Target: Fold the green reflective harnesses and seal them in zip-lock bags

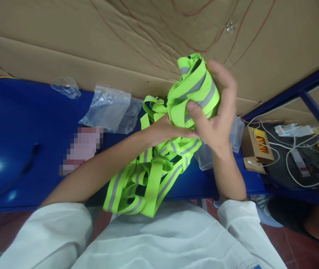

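Note:
A rolled bundle of neon yellow-green reflective straps (194,87) with grey stripes is held up over the table. My right hand (219,123) wraps its right side, thumb across the front and fingers behind. From the left, my left hand (173,129) grips the lower part of the roll; most of its fingers are hidden by the straps and my other hand. Below both hands a loose tangle of the same straps (155,183) lies on the table and hangs over its front edge towards my lap.
On the blue table (22,112) lie clear plastic bags (106,106), a blurred-out flat object (82,149) and a dark cable (29,164). Cardboard covers the back. At right are a blue metal bar, a small cardboard box (256,145), white cables and part of another person.

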### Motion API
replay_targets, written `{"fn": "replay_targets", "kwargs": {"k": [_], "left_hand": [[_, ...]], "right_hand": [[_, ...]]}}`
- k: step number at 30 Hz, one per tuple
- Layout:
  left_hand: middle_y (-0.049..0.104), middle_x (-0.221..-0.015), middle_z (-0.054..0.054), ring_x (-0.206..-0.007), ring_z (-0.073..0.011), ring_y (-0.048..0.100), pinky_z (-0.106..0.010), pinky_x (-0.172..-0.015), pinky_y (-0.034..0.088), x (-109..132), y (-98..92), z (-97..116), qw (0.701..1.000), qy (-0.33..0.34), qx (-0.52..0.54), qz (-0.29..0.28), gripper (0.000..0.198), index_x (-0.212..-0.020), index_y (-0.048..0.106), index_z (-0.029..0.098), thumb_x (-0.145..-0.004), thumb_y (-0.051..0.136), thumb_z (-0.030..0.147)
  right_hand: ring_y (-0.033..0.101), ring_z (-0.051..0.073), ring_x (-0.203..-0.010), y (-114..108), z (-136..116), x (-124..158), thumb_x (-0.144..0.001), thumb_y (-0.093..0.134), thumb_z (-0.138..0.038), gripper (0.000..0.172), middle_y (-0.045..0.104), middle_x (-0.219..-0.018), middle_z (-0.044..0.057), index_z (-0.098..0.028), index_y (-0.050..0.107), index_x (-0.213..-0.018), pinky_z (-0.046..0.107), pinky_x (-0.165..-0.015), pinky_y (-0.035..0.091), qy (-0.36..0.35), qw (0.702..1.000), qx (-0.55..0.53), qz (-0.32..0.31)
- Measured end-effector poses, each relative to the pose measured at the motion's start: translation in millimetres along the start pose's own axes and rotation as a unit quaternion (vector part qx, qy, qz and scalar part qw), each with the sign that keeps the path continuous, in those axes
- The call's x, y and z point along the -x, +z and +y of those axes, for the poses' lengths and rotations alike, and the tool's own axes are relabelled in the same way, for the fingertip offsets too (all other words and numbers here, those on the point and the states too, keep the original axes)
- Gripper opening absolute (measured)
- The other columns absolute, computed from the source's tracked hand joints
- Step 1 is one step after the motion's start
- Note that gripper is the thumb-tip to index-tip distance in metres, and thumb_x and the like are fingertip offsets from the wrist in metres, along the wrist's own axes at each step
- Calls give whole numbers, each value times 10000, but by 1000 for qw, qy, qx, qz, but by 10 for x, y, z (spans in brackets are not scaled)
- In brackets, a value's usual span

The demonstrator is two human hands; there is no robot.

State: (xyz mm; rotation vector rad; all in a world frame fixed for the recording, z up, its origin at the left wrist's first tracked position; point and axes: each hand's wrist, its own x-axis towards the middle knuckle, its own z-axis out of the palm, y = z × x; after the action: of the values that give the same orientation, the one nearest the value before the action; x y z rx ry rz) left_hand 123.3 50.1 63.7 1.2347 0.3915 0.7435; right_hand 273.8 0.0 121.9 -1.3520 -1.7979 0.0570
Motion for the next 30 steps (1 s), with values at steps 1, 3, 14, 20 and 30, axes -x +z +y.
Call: {"fn": "replay_targets", "kwargs": {"k": [1,3,14,20,30], "left_hand": [[730,-1325,-93,-1285,-336,665,-470,-1122,538,2,-27,16,1000,3,-26,-8,757,-1312,686,199,-628,960,373],[712,-1360,-91,-1332,-328,635,-456,-1153,511,-6,-102,55,996,23,-86,-28,745,-1334,675,199,-657,947,349],[700,-1388,-50,-1358,-301,602,-427,-1202,446,-121,-436,94,975,50,-213,-43,747,-1349,670,222,-681,929,434],[756,-1284,-88,-1195,-311,706,-489,-1093,550,-90,-358,39,996,-44,-79,-22,735,-1285,718,199,-608,968,336],[760,-1282,-41,-1227,-291,704,-430,-1080,573,-40,-272,147,991,-59,-52,-111,652,-1215,752,212,-591,941,205]], "right_hand": [[337,327,-1591,-19,-1,2,-958,559,-692,678,407,-1665,-5,-396,404,-1549,486,-1329,339,-17,1000,-1,1],[362,300,-1581,-71,-14,-5,-980,565,-653,623,426,-1651,-17,-405,412,-1531,449,-1333,332,-46,999,-8,2],[628,306,-1328,62,233,-55,-1036,377,-708,580,657,-1407,30,-329,536,-1446,522,-1100,557,76,981,-130,-123],[640,253,-1316,189,296,-60,-1033,406,-701,534,610,-1499,22,-317,545,-1377,395,-1079,568,111,970,-198,-84],[708,300,-1190,106,181,-70,-993,546,-652,434,728,-1303,56,-294,650,-1213,429,-909,630,151,961,-227,-40]]}}
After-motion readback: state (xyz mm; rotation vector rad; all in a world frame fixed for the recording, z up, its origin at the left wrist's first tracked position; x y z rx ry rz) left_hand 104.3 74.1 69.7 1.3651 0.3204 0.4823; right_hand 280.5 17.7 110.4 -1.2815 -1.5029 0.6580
